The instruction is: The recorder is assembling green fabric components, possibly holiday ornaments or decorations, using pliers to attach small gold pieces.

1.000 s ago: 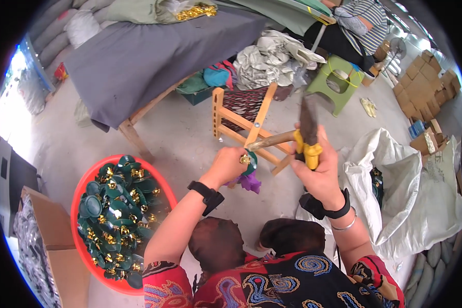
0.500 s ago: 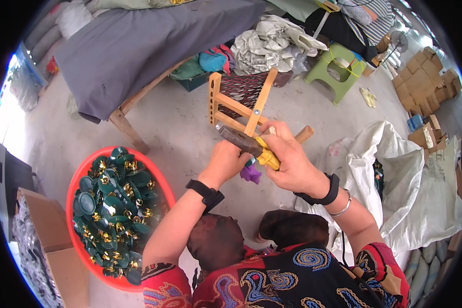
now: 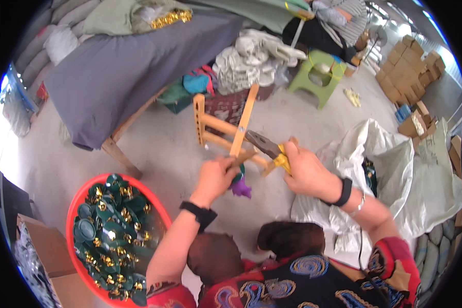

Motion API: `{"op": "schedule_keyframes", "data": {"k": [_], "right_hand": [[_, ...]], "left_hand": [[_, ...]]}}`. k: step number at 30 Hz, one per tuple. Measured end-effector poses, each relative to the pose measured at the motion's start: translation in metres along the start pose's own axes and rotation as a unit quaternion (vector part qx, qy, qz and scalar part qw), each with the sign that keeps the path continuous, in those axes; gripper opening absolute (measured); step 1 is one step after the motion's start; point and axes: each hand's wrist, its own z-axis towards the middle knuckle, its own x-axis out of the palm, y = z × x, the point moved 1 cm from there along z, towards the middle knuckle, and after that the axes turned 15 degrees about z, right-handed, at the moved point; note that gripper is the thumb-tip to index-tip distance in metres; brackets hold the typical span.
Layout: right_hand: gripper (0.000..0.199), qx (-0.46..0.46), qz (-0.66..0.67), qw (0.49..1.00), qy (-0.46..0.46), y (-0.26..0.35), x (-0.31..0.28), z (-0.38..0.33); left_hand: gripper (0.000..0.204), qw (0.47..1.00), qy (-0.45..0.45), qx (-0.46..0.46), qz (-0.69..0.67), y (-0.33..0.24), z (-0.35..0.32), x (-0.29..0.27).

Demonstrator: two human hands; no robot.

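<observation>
My right hand [image 3: 310, 172] is closed round the yellow handles of a pair of pliers [image 3: 264, 144]. Their dark metal jaws point up and left, over a wooden folding frame [image 3: 218, 124] with a dark red woven seat. My left hand [image 3: 213, 179] has its fingers pinched together at the near end of the frame; what they grip is hidden and blurred. Just beside those fingertips is a small green-and-purple piece [image 3: 240, 188]. The pliers are apart from my left hand.
At left stands a red tub [image 3: 161, 218] of dark green round pieces with gold fittings, beside a cardboard box [image 3: 43, 244]. A large white sack [image 3: 390, 154] lies at right. Farther off are a grey-covered table [image 3: 133, 72], a green stool [image 3: 321, 84] and another person [image 3: 339, 20].
The pliers have moved right, away from my left hand, with my right hand. My left hand has drawn slightly nearer and left, and the whole view has shifted.
</observation>
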Motion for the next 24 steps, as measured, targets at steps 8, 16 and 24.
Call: {"op": "schedule_keyframes", "data": {"k": [8, 16, 24], "right_hand": [[0.041, -0.133, 0.258, 0.956, -0.047, 0.007, 0.028, -0.003], [0.027, -0.010, 0.420, 0.852, -0.312, 0.001, 0.035, -0.010], [0.028, 0.062, 0.585, 0.715, -0.379, -0.059, 0.055, -0.032]], "left_hand": [[0.022, 0.995, 0.033, 0.048, 0.081, -0.013, -0.002, -0.006], [0.006, 0.997, 0.069, -0.036, -0.001, -0.016, -0.008, -0.033], [0.031, 0.931, 0.182, 0.090, -0.302, -0.281, 0.067, -0.059]]}}
